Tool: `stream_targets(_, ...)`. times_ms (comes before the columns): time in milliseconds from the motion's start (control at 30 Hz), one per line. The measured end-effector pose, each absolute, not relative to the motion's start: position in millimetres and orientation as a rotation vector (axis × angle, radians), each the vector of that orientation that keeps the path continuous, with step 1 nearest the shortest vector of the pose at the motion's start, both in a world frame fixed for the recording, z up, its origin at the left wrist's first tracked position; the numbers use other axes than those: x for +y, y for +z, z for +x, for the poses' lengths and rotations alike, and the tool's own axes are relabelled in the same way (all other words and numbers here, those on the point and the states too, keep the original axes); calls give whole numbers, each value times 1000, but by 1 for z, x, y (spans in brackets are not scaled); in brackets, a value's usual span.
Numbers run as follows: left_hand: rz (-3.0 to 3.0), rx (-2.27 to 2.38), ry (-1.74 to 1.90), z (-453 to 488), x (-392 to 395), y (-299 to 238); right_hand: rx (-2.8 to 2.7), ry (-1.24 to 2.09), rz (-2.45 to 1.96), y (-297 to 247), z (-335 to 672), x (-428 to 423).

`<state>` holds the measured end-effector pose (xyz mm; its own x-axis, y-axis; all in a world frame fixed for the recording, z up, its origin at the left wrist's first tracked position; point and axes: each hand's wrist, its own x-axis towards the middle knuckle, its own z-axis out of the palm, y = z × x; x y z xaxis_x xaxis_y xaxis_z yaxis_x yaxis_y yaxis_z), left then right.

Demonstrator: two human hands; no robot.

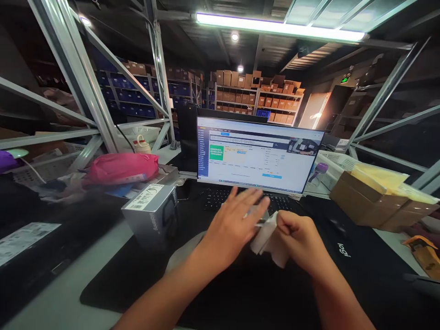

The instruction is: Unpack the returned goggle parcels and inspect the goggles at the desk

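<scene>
My left hand (233, 222) is held over the black desk mat, its fingers stretched out and spread, just in front of the keyboard (213, 199). Beside it, my right hand (299, 233) is closed in a fist around a crumpled white sheet (266, 240); whether it is cloth, paper or thin plastic I cannot tell. A greyish, partly see-through piece (184, 252) shows behind my left forearm, mostly hidden. Something flat and pale lies behind my left fingers, too covered to name. To the left a grey printed box (151, 213) with a white label stands upright.
A lit monitor (254, 156) stands behind the keyboard. On the right are a cardboard box (364, 201) holding yellow packets, a mouse (337, 225) and a yellow tool (424, 254). A pink bag (122, 168) lies at the left. Metal posts frame the desk.
</scene>
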<state>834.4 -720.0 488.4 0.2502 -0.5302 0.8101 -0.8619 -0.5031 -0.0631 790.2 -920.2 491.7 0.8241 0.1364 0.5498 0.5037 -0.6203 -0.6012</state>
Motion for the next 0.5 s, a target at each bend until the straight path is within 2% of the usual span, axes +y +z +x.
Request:
stream_targets(133,2219,-850,1080,829,-720,485,-238,-611,-1886,497,794,-930)
stream_targets(300,2268,-952,844,820,-737,471,-243,-419,-1527,493,797,-915)
stream_targets(400,2320,-856,890,817,-747,462,-246,-355,-1473,486,797,-902)
stream_targets(500,2306,-778,905,819,-748,458,-213,-453,-1586,482,796,-896)
